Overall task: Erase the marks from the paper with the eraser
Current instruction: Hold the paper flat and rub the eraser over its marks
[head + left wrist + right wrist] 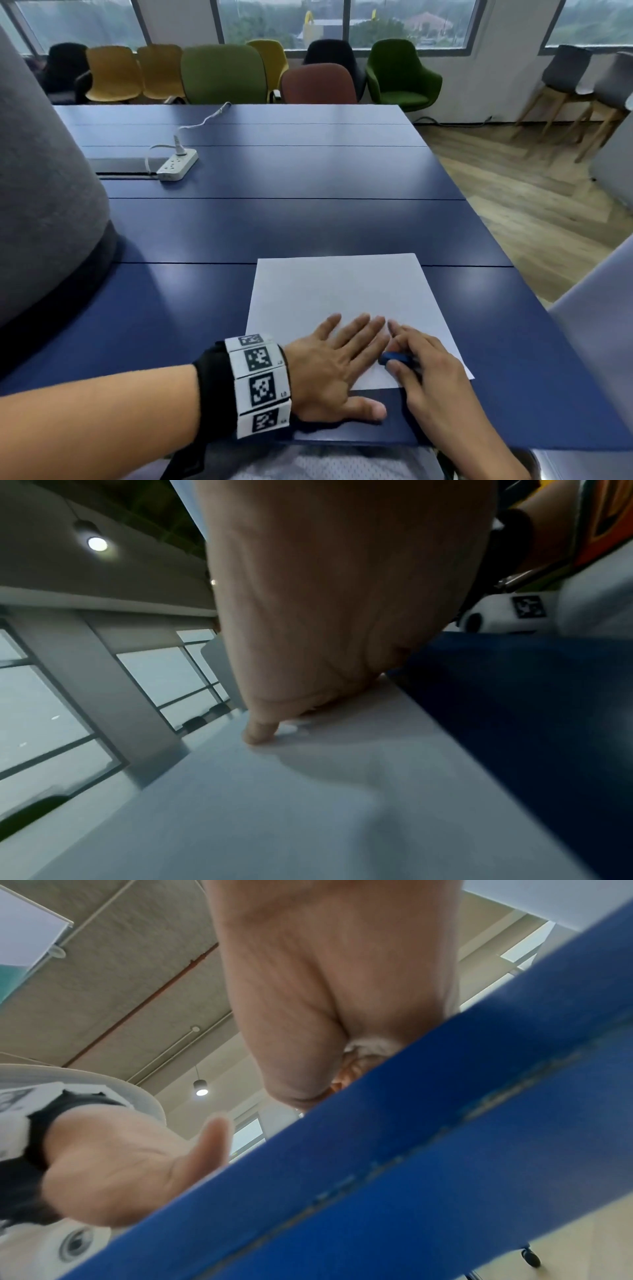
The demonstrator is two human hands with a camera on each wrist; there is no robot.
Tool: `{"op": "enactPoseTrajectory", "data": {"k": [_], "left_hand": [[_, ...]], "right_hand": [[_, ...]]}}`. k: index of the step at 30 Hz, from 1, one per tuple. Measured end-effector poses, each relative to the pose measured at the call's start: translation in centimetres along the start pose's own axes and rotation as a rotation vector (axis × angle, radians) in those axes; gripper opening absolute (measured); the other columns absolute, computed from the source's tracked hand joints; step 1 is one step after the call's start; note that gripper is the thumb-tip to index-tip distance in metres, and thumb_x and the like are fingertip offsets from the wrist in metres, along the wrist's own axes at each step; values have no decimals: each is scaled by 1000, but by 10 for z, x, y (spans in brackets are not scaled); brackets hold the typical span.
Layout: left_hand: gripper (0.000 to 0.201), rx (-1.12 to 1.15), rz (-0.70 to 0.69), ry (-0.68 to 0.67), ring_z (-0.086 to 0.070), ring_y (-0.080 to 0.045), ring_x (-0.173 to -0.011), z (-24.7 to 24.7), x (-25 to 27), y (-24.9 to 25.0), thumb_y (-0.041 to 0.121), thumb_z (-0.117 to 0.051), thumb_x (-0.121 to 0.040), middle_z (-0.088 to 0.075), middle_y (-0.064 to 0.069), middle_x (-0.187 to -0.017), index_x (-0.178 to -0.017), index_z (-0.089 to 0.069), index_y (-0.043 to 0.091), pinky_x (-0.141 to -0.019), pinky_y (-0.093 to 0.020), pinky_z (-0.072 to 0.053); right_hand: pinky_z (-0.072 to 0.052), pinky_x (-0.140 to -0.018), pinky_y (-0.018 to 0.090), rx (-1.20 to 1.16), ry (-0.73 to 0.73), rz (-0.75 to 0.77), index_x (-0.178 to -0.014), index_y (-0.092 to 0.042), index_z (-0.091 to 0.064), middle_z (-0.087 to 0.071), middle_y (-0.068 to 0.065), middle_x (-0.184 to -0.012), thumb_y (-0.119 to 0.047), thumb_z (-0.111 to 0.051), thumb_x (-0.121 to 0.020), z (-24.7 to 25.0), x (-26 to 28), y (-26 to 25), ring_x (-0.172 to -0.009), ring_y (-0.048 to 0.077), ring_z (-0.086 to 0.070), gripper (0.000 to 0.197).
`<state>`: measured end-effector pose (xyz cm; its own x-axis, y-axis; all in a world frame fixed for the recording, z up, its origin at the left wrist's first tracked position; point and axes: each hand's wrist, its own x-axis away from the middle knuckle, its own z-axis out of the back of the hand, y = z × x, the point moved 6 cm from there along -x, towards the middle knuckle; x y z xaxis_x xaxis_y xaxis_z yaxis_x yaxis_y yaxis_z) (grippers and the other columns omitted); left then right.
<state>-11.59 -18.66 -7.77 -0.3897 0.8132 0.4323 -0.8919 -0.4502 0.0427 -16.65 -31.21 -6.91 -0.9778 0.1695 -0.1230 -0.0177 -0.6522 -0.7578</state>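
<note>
A white sheet of paper [337, 291] lies on the blue table [274, 222] near its front edge; any marks on it are too faint to make out. My left hand [335, 363] lies flat on the paper's lower left part, fingers straight and spread, thumb on the table. Just right of it, my right hand [418, 359] grips a blue-sleeved eraser [395, 359] and holds it down on the paper near the bottom edge. In the left wrist view the palm [325, 601] presses on the paper [274, 804]. The right wrist view shows my palm [325, 974] above the table edge [428, 1137].
A white power strip [178, 165] with its cable sits far back on the left of the table. A grey upholstered shape [44, 192] stands at the left. Coloured chairs [222, 73] line the far side under the windows. Wooden floor [531, 205] lies to the right.
</note>
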Motion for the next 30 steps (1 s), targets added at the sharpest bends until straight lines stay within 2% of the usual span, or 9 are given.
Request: {"op": "enactPoseTrajectory", "data": {"k": [5,8,11,13,15,20,22,26,30], "left_hand": [[111,117,285,-80,38,-12,-136,-15,36,-54,88,25,-49,40,0,-149,-136,35,21,-119,-41,14],[120,168,501,-58,33,-15,-139,-14,49,-87,90,29,-43,42,-5,-145,-135,36,12,-119,-42,12],[115,85,360,7,36,-17,-138,-5,28,-59,87,24,-55,40,-7,-150,-142,32,12,-117,-41,16],[102,72,176,5,38,-14,-137,-5,12,-22,83,7,-72,38,-2,-152,-146,29,16,-116,-39,19],[100,112,144,-1,37,-11,-138,-7,11,-11,83,-2,-77,38,0,-152,-147,28,17,-117,-39,17],[136,130,542,-47,23,-16,-146,-12,50,-83,89,28,-40,29,-7,-156,-149,22,7,-119,-43,9],[143,145,626,-30,18,-20,-148,1,44,-103,90,31,-37,23,-10,-159,-150,16,4,-120,-43,6],[101,44,355,73,21,-19,-147,41,-21,-82,78,-8,-85,25,-9,-159,-151,16,7,-120,-43,8],[90,19,170,38,20,-15,-147,41,-64,-48,71,-15,-92,22,-4,-160,-153,13,12,-120,-42,10]], "right_hand": [[-34,-84,-4,-57,-13,-18,-80,-33,-56,-53,-24,-124,-5,-64,-85,-2,0,5,-111,-25,-44,29],[-34,-88,-1,-53,-19,-18,-80,-33,-56,-51,-27,-123,-6,-63,-85,-2,1,5,-118,-16,-45,29],[-34,-89,2,-31,-38,-25,-81,-33,-56,-51,-29,-122,-8,-64,-85,-1,0,6,-119,-7,-48,27],[-34,-85,-1,-16,-49,-23,-79,-34,-56,-51,-31,-120,-8,-66,-84,1,0,6,-115,-6,-51,28],[-36,-85,3,-24,-65,-26,-78,-33,-57,-51,-32,-121,-7,-67,-84,0,-1,5,-115,-6,-52,28],[-38,-87,6,-70,-78,-42,-81,-30,-59,-50,-35,-119,-4,-64,-85,-1,0,4,-118,-9,-50,27],[-39,-86,3,-78,-75,-53,-80,-31,-59,-51,-33,-120,-4,-64,-85,-1,0,4,-117,-7,-52,27],[-40,-82,3,-54,-71,-74,-83,-35,-58,-54,-30,-121,-6,-67,-83,-1,0,6,-112,-8,-55,30],[-45,-85,11,-8,-63,-64,-91,-47,-53,-59,-23,-116,-7,-70,-79,2,-3,3,-105,0,-61,45]]}}
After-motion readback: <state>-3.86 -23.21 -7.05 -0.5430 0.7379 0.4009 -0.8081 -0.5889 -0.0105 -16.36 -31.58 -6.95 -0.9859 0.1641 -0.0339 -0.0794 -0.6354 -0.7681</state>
